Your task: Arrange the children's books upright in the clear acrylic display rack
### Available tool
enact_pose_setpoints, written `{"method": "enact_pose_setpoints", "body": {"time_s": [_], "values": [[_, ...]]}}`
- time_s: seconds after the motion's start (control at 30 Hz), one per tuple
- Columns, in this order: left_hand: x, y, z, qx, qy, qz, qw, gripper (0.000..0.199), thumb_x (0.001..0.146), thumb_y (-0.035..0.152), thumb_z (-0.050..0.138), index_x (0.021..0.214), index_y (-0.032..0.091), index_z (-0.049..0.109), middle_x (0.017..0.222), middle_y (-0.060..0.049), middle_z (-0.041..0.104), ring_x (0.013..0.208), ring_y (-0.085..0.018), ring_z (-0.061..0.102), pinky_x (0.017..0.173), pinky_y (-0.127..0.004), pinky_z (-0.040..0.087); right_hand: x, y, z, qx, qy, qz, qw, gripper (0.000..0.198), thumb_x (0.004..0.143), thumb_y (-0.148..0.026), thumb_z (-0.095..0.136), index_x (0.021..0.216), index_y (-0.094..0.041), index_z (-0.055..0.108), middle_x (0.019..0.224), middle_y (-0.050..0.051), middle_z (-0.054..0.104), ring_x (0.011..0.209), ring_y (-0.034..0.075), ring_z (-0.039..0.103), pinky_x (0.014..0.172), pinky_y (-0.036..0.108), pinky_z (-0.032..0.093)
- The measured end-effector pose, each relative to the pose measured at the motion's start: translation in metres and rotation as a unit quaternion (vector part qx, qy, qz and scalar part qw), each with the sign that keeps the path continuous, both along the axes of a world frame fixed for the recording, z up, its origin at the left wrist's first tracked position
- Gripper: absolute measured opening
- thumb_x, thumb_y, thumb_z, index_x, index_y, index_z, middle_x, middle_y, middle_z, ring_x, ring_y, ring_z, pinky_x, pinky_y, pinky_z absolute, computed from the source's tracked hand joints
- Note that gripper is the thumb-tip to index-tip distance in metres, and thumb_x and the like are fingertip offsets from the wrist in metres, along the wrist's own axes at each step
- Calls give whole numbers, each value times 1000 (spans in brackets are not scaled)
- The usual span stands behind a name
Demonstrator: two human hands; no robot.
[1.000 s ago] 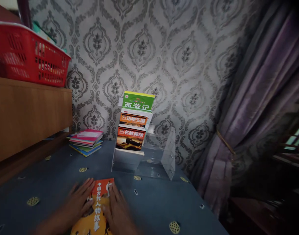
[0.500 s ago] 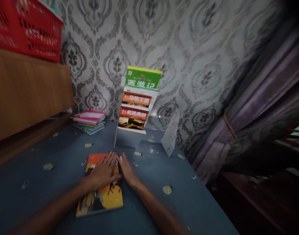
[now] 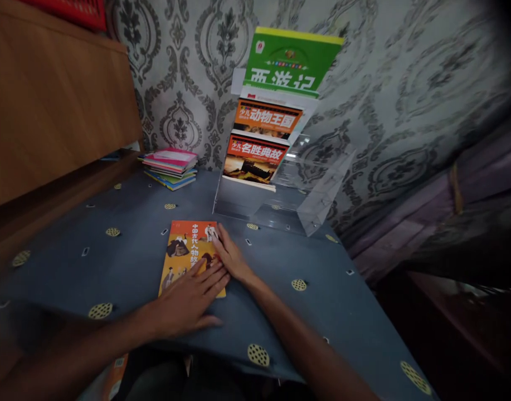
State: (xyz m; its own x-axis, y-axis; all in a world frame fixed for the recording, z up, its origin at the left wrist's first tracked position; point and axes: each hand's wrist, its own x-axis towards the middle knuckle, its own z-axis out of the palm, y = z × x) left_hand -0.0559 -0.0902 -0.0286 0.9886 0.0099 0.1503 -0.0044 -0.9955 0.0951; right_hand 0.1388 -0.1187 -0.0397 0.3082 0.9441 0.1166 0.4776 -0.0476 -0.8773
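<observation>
An orange-yellow book (image 3: 179, 248) with white Chinese characters and painted figures lies flat and face up on the blue tablecloth. My left hand (image 3: 192, 295) rests across its lower part, fingers stretched out towards the right edge. At the book's upper right edge, my right hand (image 3: 229, 252) touches the cover with its fingers extended. Behind the book stands a clear plastic display rack (image 3: 247, 207). Its left side holds a green book (image 3: 292, 58) at the top, an orange book (image 3: 267, 118) below that and a red book (image 3: 255, 159) lowest.
A stack of thin books (image 3: 171, 167) lies at the back left, near a wooden cabinet (image 3: 63, 100) with a red basket (image 3: 86, 10) on top. Patterned wallpaper closes off the back. A purple curtain (image 3: 409, 217) hangs beyond the table's right edge.
My left hand has slid down the cover towards me, uncovering the title. My right hand stays by the upper right edge. The view has tilted down and moved closer.
</observation>
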Motion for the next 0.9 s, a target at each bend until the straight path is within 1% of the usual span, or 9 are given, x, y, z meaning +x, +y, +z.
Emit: {"method": "enact_pose_setpoints", "body": {"time_s": [0.07,0.17,0.3,0.37,0.5,0.63,0.77,0.9], "values": [[-11,0,0,-2,-8,-1,1000,85,98,69,36,163,20,13,163,-12,36,154,-25,27,127,-50,10,-6,-3,-5,18,-70,27,997,81,99,-67,35,160,-15,27,163,15,35,153,26,30,126,48,22],[-28,4,1,-10,-5,9,1000,90,95,72,38,163,22,6,163,-12,35,153,-26,30,126,-52,12,-14,-9,-9,25,-157,44,986,73,102,-58,34,161,-15,26,165,16,29,155,26,24,126,51,22],[-44,20,1,-29,18,40,999,88,98,68,36,162,27,-8,167,-12,25,154,-26,26,125,-55,11,-25,-18,-5,8,-218,45,975,68,104,-49,36,161,-13,23,166,18,25,156,27,21,124,55,25],[-49,32,-1,-39,22,64,997,85,100,65,36,161,28,-9,168,-11,22,155,-26,24,126,-54,10,-30,-23,-2,-5,-237,41,971,68,104,-48,37,160,-12,26,167,19,24,156,29,21,124,55,25],[-48,58,-10,-53,11,130,990,74,103,60,31,163,29,0,169,-9,20,156,-27,20,125,-52,18,-39,-32,3,-24,-260,36,965,66,103,-46,44,158,-12,31,167,20,22,154,33,23,123,56,27],[-36,76,-19,-77,-15,190,979,71,104,58,28,163,23,12,168,-12,22,155,-28,21,123,-50,26,-42,-36,6,-31,-263,42,963,66,101,-41,49,156,-9,35,166,23,23,154,36,22,123,58,26],[-22,91,-23,-102,-37,237,965,73,102,60,30,160,16,27,166,-16,27,155,-30,20,122,-53,27,-42,-37,8,-25,-248,49,967,66,100,-39,51,157,-11,34,166,22,23,154,36,22,123,60,24],[-15,106,-25,-131,-84,275,949,69,101,58,29,154,14,37,164,-17,34,154,-31,24,122,-53,27,-38,-37,9,-8,-223,49,973,63,99,-41,52,156,-18,37,166,19,26,153,36,25,122,61,26]]}}
